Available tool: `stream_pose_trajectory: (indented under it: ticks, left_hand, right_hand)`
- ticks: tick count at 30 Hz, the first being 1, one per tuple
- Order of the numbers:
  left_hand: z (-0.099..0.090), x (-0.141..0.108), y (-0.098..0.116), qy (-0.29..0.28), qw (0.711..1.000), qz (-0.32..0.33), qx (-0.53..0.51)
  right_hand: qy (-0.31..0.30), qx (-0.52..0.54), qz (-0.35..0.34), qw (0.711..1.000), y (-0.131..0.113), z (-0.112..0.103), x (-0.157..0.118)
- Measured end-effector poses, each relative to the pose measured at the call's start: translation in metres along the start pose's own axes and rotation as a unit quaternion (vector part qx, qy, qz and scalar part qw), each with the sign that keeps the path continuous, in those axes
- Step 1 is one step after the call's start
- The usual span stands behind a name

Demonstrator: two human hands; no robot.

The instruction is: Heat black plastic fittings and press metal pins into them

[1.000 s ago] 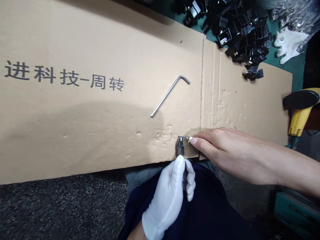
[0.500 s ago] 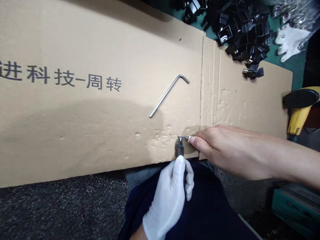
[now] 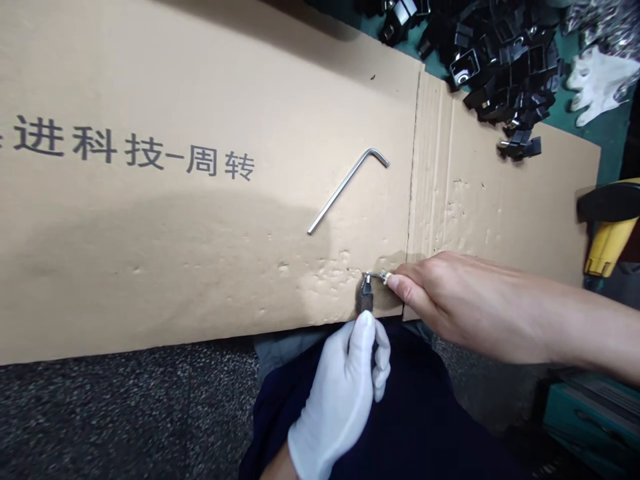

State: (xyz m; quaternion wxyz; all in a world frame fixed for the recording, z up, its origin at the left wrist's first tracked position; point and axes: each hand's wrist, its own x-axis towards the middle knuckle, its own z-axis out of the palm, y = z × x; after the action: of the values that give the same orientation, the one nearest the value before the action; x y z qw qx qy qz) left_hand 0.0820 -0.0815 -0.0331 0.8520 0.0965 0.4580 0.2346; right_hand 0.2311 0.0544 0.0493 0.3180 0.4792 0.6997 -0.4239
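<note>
- While the black part (image 3: 367, 297) stands just below centre of the frame, over the near edge of the cardboard (image 3: 150, 267), it seems best kept steady and in line with the small metal piece (image 3: 377, 275) at its tip.
- The gloved left hand (image 3: 343, 383), lower centre, is closed round the black part's lower end; a firm grip there should stop it twisting.
- The bare right hand (image 3: 443, 293), right of centre, pinches the outer end of the small metal piece; small, even pressure would suit it, as a hard push could make it slip.
- The bent metal rod (image 3: 345, 193) lies above the hands, well apart from them and out of the way.
- Where the small metal piece meets the black part is too small to make out, and fingers cover its outer end.
- The glove hides much of the black part's lower length.
- At upper right, the heaped black pieces (image 3: 520, 80) on the table (image 3: 560, 121) overlap and run off the top; the yellow tool (image 3: 605, 247) is cut by the right edge.
</note>
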Motion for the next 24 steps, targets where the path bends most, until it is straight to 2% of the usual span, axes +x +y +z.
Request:
stream_pose_trajectory:
  ticks: [5,12,24]
  left_hand:
    - [-0.003,0.001,-0.002,-0.003,1.0,0.005,0.0]
    - [-0.008,0.003,-0.002,-0.037,0.999,0.012,-0.022]
    - [-0.015,0.01,-0.007,-0.123,0.971,-0.061,-0.195]
  right_hand:
    - [0.016,-0.016,-0.002,1.0,0.002,0.003,0.0]
    - [0.027,-0.027,-0.013,0.999,0.005,0.007,0.002]
    - [0.041,0.013,-0.015,0.999,0.004,0.012,-0.001]
